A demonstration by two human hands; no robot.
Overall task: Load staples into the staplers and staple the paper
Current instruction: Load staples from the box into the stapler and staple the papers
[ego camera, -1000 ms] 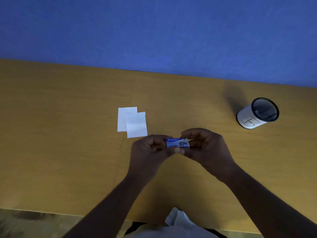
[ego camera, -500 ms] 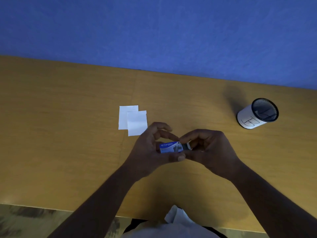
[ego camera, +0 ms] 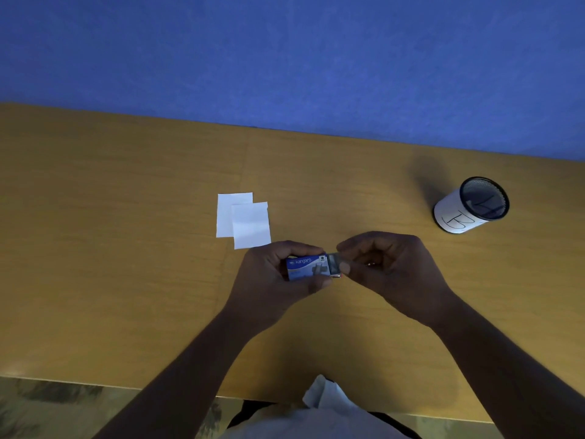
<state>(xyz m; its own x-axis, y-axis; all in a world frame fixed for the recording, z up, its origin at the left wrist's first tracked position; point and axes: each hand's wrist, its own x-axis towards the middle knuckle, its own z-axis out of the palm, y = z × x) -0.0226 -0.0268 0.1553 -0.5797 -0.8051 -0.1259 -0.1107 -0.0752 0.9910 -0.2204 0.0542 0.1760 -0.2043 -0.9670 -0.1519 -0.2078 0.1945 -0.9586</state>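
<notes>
A small blue staple box [ego camera: 305, 268] is gripped in the left hand [ego camera: 269, 280], whose fingers are curled over its far edge while the thumb is pressed along its near edge. The box is held above the desk [ego camera: 110, 232], directly between the two hands. At the box's end nearest the right hand [ego camera: 395, 274], a grey inner tray [ego camera: 334, 264] is seen jutting out slightly, and it is pinched between that hand's thumb and curled fingers. Two white paper slips [ego camera: 247, 221], overlapped at one corner, are laid flat just beyond the left hand. A mesh pen cup [ego camera: 468, 207] wrapped in a white label is placed well beyond and outward of the right hand.
</notes>
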